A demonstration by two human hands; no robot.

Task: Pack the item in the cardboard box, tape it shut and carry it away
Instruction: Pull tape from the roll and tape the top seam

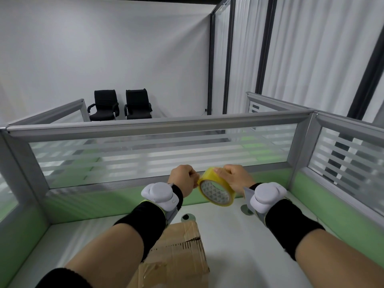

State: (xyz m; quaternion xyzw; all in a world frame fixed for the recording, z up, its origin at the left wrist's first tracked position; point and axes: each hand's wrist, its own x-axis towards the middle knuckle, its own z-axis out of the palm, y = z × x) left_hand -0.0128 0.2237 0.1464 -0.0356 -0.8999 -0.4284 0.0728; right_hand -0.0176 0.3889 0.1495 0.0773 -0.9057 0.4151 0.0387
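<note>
A roll of yellowish clear tape (216, 189) is held up in the air above the white desk (239, 246). My right hand (234, 177) grips the roll from the right, fingers curled over its rim. My left hand (184, 178) pinches at the roll's left edge, where the tape end seems to be. Below my left forearm a brown cardboard box (178, 254) rests on the desk with its flaps folded down; its creased top shows. The item is hidden inside or out of view.
Grey-framed partitions (155, 129) with frosted striped glass and green lower panels wall the desk at the back, left and right. Two cable grommets (188, 217) sit in the desk behind the box. Two black chairs (120, 104) stand by the far wall.
</note>
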